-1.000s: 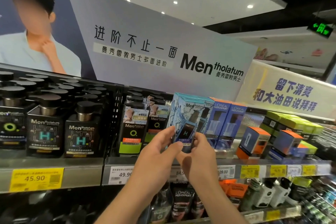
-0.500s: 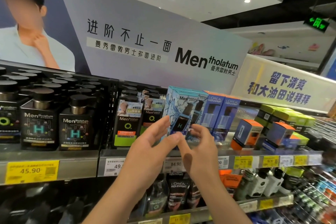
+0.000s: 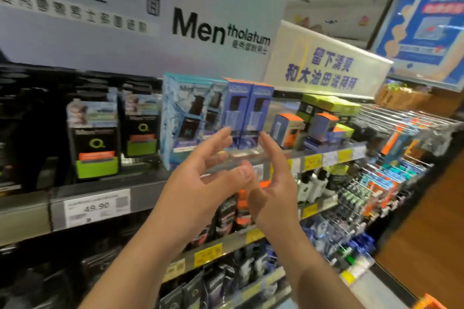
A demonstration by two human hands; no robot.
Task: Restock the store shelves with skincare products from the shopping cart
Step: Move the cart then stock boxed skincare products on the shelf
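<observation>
Grey metal shelf (image 3: 150,192) holds seemingly upright, blurred skincare boxes (image 3: 185,118).

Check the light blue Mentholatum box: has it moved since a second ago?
Cannot tell: the camera shifted. It stands on the shelf left of the L'Oreal boxes as before; both hands have let go.

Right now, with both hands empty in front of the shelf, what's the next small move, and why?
Probably draw both hands back and turn to the cart for another product. The left hand and right hand are open and hold nothing, and the light blue box stands upright on the shelf beside the dark blue boxes, so this placement looks finished. The cart is out of view.
</observation>
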